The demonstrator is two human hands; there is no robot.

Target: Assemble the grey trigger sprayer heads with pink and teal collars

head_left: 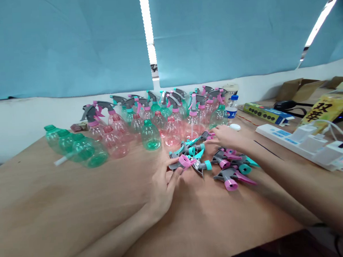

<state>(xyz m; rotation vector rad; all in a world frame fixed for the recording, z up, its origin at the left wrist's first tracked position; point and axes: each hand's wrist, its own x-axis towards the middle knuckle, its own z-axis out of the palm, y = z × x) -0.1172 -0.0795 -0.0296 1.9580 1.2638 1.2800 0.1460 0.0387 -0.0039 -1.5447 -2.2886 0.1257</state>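
Observation:
My left hand (162,185) is closed on a grey and pink trigger spray head (183,162), its fingers and thumb around the grey body. Beyond it, my right hand (224,137) reaches across the pile, and its fingers close at the pink part of another trigger spray head (205,136). Between my hands lie grey and turquoise spray heads (202,165). More grey and pink spray heads (229,179) rest below my right forearm. Behind the pile stand open clear bottles, among them a green bottle (151,136) and a pink bottle (172,133).
Green bottles (79,145) stand in a slanting row at the left of the table. Several bottles with spray heads fitted (130,107) line the wall. On the right are a drink bottle (232,107), a long box (266,113), a white power strip (291,138) with plugs and a cardboard box (297,89).

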